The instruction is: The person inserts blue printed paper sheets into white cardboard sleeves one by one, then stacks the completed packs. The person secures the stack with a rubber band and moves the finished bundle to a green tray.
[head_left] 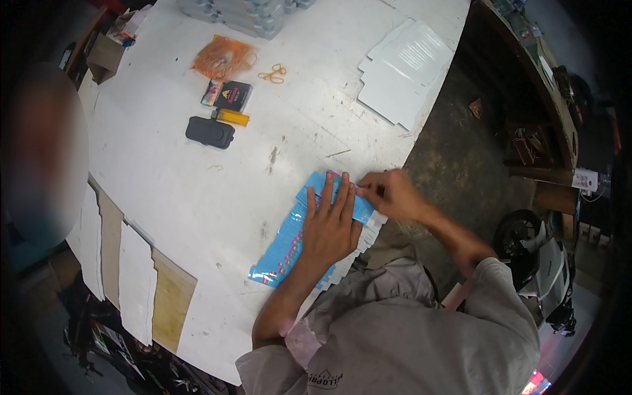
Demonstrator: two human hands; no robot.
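Observation:
Blue glossy printed cardboard (283, 253) with pink spots lies at the table's near right edge, its outline stepped. White stepped edges (370, 232) of card show along its right side. My left hand (331, 227) rests flat on the blue card, fingers stretched forward and slightly apart. Beside those fingertips, my right hand (392, 195) is closed in a pinch at the card's upper right edge. The fingers hide exactly how much of the card is between them.
White die-cut card pieces (403, 72) are piled at the far right. Ahead lie an orange bag (222, 58), yellow scissors (272, 74), a dark pack (234, 96), a yellow lighter (232, 118) and a black case (209, 132). Grey stacks (240, 14) stand at the back; a motorcycle (546, 270) stands right.

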